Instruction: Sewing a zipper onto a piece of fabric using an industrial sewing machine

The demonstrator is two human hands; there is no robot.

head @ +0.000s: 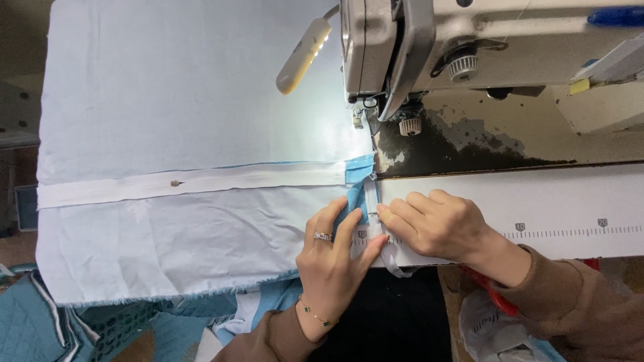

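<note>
A pale blue fabric panel (181,100) lies spread over the sewing table, with a white zipper tape (188,182) running across it from left to right. My left hand (333,265), wearing a ring and a thin bracelet, presses flat on the fabric's right edge, near a blue lining corner (359,171). My right hand (436,224) pinches the end of the white tape (373,204) against the table beside it. Both hands touch at the fingertips. The sewing machine head (429,47) and its needle area (359,114) sit just beyond the hands.
A small lit lamp (303,55) hangs over the fabric. A white ruler strip (570,214) with tick marks runs along the table's front edge. Teal quilted cloth (40,322) lies at lower left; a plastic bag (490,328) and red handles (500,302) are at lower right.
</note>
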